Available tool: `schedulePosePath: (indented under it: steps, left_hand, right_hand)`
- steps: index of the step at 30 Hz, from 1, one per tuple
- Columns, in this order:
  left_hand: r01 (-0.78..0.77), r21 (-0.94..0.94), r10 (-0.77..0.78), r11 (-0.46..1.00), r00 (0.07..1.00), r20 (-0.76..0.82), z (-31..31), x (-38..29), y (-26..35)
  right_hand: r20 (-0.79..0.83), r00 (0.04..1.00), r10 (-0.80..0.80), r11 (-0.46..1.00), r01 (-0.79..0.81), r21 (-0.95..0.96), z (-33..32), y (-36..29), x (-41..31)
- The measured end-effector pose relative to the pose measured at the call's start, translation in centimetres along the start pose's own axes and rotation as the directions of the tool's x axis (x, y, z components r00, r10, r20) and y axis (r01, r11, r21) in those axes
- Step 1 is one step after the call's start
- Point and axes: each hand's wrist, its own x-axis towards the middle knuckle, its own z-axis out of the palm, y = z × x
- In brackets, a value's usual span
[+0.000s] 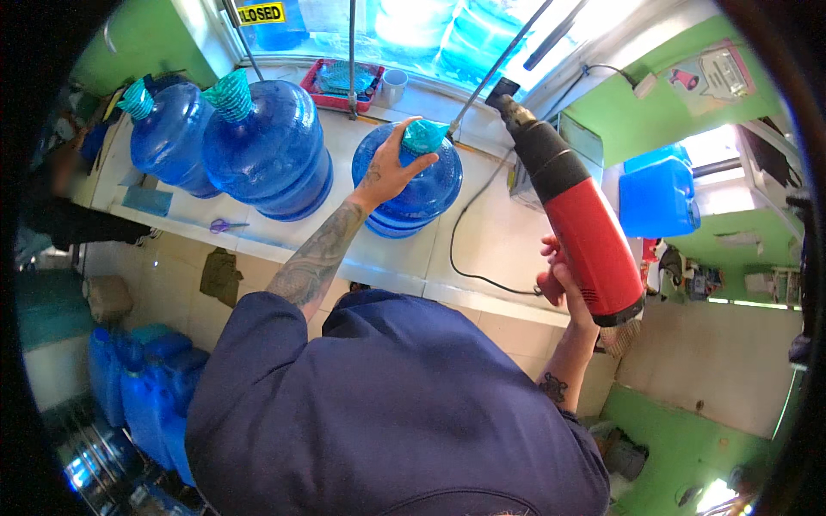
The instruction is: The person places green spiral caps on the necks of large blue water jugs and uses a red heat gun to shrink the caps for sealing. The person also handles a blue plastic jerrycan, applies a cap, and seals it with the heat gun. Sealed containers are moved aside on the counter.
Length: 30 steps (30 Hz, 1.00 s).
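My left hand (393, 169) is at the top of a blue water jug (423, 187), its fingers and thumb around the neck beside a teal plastic cap cover (424, 136). In my right hand (564, 280) is a red and black heat gun (594, 238), held by its handle, with the metal nozzle towards the window, right of the jug. A dark cord runs from the handle across the white counter. Two more blue jugs (264, 142) (174, 138) stand at the left, with teal striped plastic sleeves (230, 95) standing up from their necks.
Purple scissors (222, 226) and a blue flat piece (147, 200) lie near the counter's front edge (361, 267). A red tray (310, 82) and white mug (393, 85) sit by the window. Metal rods rise behind the jugs. Blue containers (151, 393) stand at lower left, another (655, 200) at right.
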Motion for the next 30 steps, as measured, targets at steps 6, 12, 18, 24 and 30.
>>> schedulePosePath:
  steps: [6, 12, 18, 24, 30]
  left_hand:
    - [-0.157, 0.017, 0.158, 0.987, 0.985, -0.063, -0.1, 0.3, -0.2]
    - [-0.111, -0.023, 0.110, 0.994, 0.994, -0.010, -0.7, 0.6, -0.1]
    - [-0.103, -0.057, 0.104, 0.993, 0.995, 0.011, -1.2, 0.5, -0.4]
    - [-0.107, -0.060, 0.108, 0.992, 0.994, 0.011, -1.3, 0.6, -0.5]
    - [-0.107, -0.078, 0.106, 0.991, 0.994, -0.021, -1.2, 0.3, -0.7]
  right_hand:
    - [-0.008, 0.999, 0.042, 0.998, -0.043, -0.054, 3.7, -0.3, 0.5]
    - [-0.015, 0.999, 0.028, 0.977, -0.025, 0.211, 4.5, -2.5, 0.9]
    - [-0.052, 0.997, 0.060, 0.968, -0.045, 0.247, 4.8, -3.1, 1.6]
    - [-0.018, 0.996, 0.085, 0.936, -0.074, 0.343, 4.0, -2.6, 2.1]
    - [-0.036, 0.994, 0.103, 0.935, -0.085, 0.344, 3.7, -2.6, 1.8]
